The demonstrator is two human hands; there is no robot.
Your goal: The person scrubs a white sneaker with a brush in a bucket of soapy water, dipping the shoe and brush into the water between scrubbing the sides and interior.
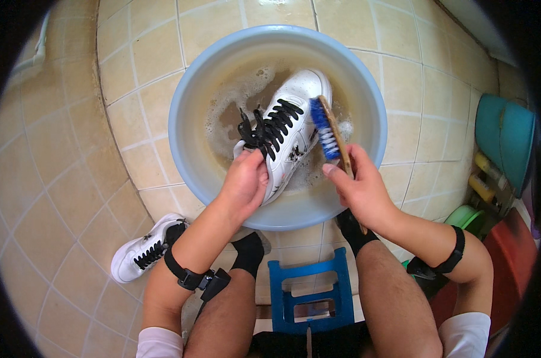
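Observation:
A white sneaker with black laces and dark printed marks on its side is tilted over a light-blue plastic basin. Inside its opening, at the heel end, are the fingers of my left hand, which grips the collar. My right hand holds a wooden-handled scrub brush with blue and white bristles. The bristles face the shoe's outer side, close to it; whether they touch I cannot tell. Brownish water with white suds lies in the basin under the shoe.
A second white sneaker rests on the tiled floor at left. Between my legs is a blue plastic stool. Along the right side are a teal basin, yellow bottles, a green bowl and a red container. A tiled wall rises at left.

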